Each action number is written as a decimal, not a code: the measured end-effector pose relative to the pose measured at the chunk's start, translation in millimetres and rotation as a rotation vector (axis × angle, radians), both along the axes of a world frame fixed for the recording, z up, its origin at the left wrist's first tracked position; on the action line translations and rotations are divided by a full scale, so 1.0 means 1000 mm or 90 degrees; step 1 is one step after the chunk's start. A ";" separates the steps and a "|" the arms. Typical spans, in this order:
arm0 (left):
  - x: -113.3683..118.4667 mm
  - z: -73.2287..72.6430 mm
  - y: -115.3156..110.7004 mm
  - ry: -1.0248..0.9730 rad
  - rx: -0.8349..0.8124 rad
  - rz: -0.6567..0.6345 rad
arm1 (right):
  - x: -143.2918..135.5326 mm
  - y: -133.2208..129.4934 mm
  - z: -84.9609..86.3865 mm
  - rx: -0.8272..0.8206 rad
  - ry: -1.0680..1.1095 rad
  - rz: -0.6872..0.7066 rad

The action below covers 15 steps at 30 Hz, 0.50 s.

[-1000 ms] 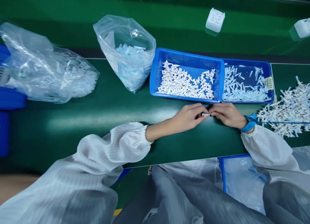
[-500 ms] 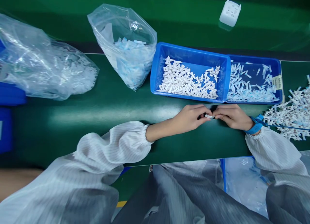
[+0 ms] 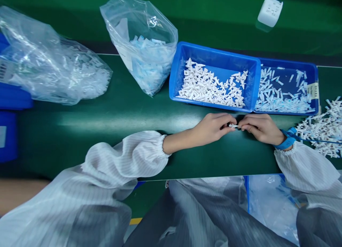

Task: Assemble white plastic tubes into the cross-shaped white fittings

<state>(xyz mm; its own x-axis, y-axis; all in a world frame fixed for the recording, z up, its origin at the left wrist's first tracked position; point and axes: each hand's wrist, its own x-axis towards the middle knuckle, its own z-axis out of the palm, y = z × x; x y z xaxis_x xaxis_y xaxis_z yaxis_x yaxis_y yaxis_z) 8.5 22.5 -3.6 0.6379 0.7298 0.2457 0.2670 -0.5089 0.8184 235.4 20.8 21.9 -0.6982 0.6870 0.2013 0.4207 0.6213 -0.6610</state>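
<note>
My left hand is closed in a pinch on a small white plastic part, which lies roughly level between thumb and fingers. From the other side, the thumb and forefinger of my right hand are pinched together at the part's right end; whether they hold a second tiny piece is hidden. A blue band circles my right wrist. Just beyond my hands, a blue bin contains many white plastic pieces. Beside it, a second blue bin contains white and pale-blue tube-like pieces.
A heap of white pieces lies on the green table at right. Clear bags of small pieces, one upright and one lying down, occupy the left. A white charger-like block is at the back. Someone's bare arm shows lower left.
The view has shifted slightly, so the bins and bags appear farther right and a little higher. Both hands keep nearly the same pinch around the white part.
</note>
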 end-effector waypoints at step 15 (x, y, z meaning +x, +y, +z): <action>0.000 0.000 0.003 -0.042 0.033 -0.019 | -0.003 -0.001 0.000 0.021 -0.008 -0.020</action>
